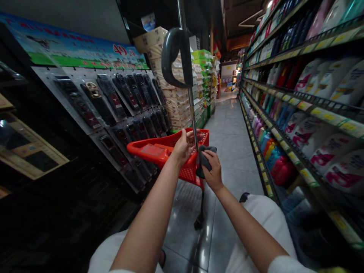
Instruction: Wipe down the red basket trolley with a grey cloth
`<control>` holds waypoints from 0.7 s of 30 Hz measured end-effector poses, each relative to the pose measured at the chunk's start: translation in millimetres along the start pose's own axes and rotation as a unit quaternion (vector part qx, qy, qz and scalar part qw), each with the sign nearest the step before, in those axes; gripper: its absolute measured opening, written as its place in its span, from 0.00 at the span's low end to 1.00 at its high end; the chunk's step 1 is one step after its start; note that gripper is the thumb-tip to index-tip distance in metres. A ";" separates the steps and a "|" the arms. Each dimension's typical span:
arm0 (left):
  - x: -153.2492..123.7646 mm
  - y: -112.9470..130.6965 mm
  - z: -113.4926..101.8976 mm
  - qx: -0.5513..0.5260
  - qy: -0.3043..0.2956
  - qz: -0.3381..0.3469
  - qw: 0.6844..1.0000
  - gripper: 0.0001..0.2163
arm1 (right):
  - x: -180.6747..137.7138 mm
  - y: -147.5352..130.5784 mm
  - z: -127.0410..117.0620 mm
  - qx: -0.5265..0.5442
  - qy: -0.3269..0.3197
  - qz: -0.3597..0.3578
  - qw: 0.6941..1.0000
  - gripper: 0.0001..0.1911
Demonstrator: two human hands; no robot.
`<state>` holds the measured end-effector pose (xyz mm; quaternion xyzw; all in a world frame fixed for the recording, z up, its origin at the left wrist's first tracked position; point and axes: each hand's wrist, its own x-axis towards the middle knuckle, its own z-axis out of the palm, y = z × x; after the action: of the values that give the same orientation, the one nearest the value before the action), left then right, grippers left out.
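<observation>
The left hand (184, 146) reaches toward twelve o'clock, palm open, fingers extended beside a shiny metal pole (193, 121); whether they touch is unclear. At its four o'clock, the right hand (212, 168) grips a dark grey fabric cloth (207, 157) by the pole. Grey tiled floor (227, 142) opens toward one o'clock, alongside bottle-filled shelves (324, 114). Central, the red plastic cart basket (163, 155) has perforated sides.

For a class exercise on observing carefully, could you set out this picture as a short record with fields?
Setting: shop aisle, tiled floor
Left hand: open beside the metal pole; contact unclear
Right hand: gripping a dark cloth by the pole
Centre: red basket
On pole: grey handle
Left side: hanging packaged goods
Right side: shelves of bottles
</observation>
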<state>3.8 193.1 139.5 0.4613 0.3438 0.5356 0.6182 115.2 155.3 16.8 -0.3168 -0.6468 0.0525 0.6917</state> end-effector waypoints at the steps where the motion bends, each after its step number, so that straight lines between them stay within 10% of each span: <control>1: -0.3 1.0 -0.3 -0.031 0.003 0.009 0.999 0.28 | 7.8 3.4 -1.5 -0.017 0.003 -0.022 1.000 0.24; 11: -2.3 3.5 -2.4 -0.168 0.005 0.062 0.984 0.29 | 95.2 2.3 3.8 -0.125 -0.063 -0.155 0.978 0.26; 21: -6.4 5.7 -9.6 -0.162 -0.004 0.069 0.984 0.28 | 207.9 -55.5 3.5 -0.026 0.114 -0.170 0.978 0.25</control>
<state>-8.2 188.8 141.1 0.3802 0.2176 0.6239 0.6472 126.0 212.8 223.9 -0.2238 -0.6090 -0.1196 0.7515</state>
